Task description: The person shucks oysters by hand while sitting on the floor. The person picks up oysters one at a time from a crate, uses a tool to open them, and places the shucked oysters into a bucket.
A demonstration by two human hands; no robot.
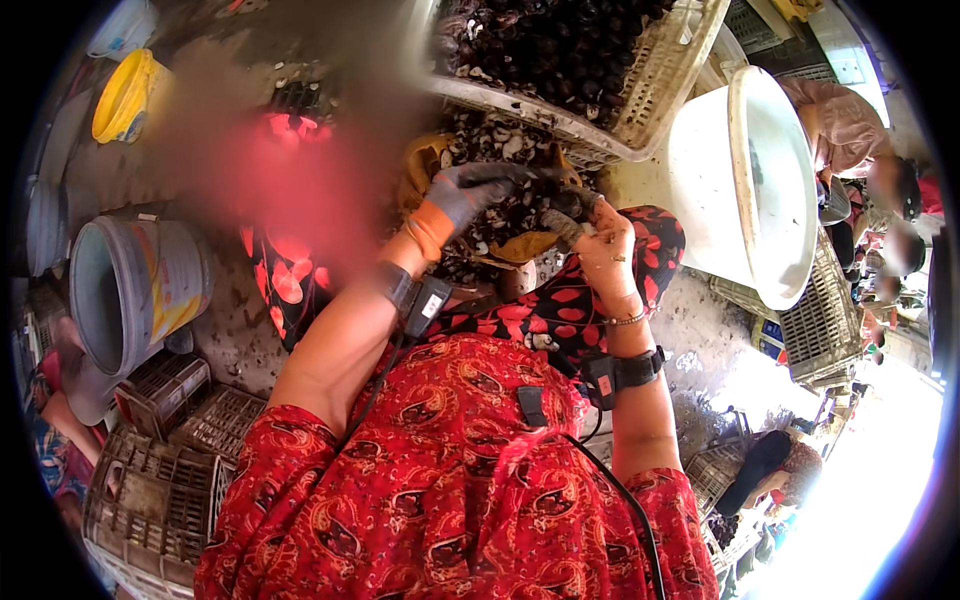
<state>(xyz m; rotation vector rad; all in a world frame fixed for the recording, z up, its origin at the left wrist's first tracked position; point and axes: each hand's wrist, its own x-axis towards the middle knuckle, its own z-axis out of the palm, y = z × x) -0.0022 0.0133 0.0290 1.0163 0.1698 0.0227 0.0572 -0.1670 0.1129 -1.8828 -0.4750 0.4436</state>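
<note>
Both hands grip one dark shell (562, 205); left hand (470, 192) gloved, right hand (605, 245) bare.

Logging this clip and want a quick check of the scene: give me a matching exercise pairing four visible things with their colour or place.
Things:
1. left hand
2. right hand
3. tub
4. bucket

Descriptions:
A. yellow, upper left
B. bare, with a bracelet at the wrist
C. wears a grey and orange glove
D. white, tipped on its side at right

Pairs: 1-C, 2-B, 3-D, 4-A
</note>
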